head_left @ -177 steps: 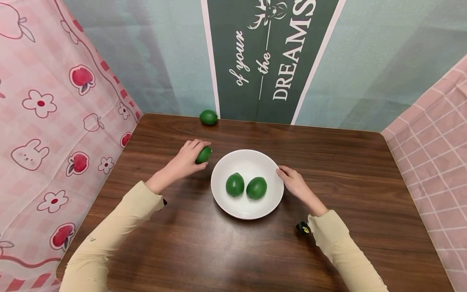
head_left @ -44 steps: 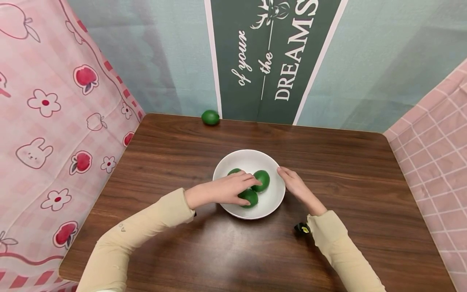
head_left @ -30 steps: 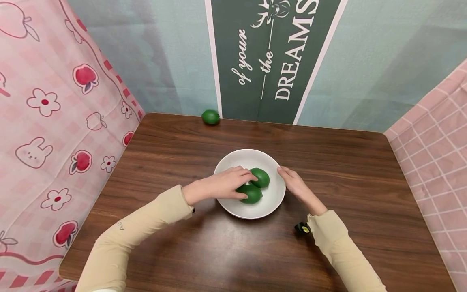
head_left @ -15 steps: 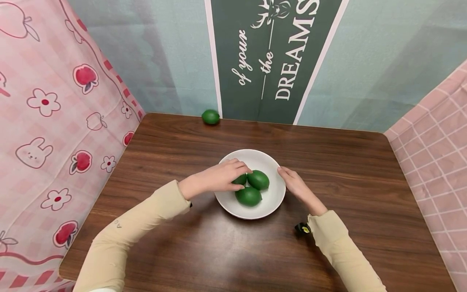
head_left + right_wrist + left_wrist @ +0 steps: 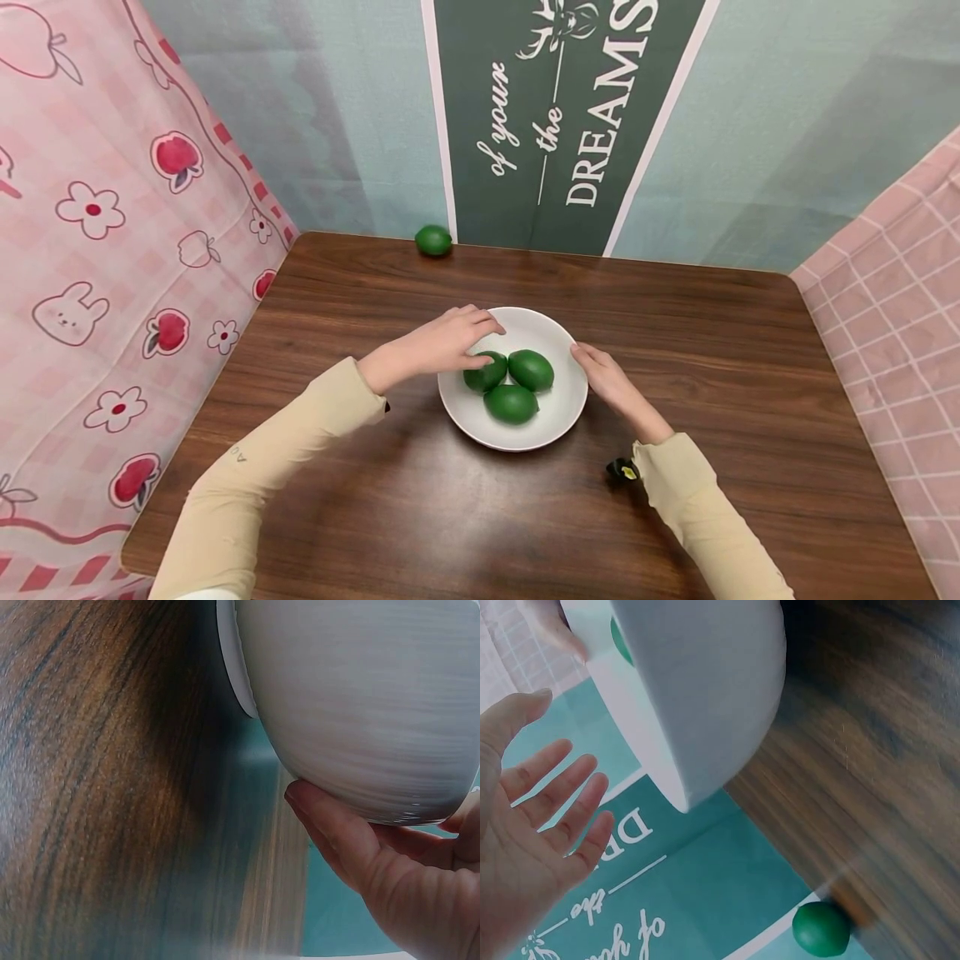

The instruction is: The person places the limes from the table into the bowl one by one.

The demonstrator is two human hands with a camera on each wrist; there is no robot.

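A white bowl (image 5: pixel 510 437) stands on the wooden table with three green limes inside: a left lime (image 5: pixel 483 377), a right lime (image 5: pixel 531 370) and a front lime (image 5: pixel 512 405). Over the bowl's left rim hovers my left hand (image 5: pixel 450 340), fingers spread and holding nothing; its thumb overlaps the left lime in the head view. In the left wrist view its palm and parted fingers show bare. My right hand (image 5: pixel 606 379) grips the bowl's right side, fingers against the outer wall (image 5: pixel 375 697) and thumb at the rim.
Another lime (image 5: pixel 433 240) lies at the table's back edge, left of the middle. The brown wooden table (image 5: pixel 675 325) meets a teal backdrop with printed lettering (image 5: pixel 592 125). Pink patterned cloths hang at the left (image 5: pixel 90 292) and right (image 5: pixel 900 333).
My left hand carried a third lime from the table into the bowl, shifted the limes there, then let go and drew back up and left. My right hand stays on the bowl.
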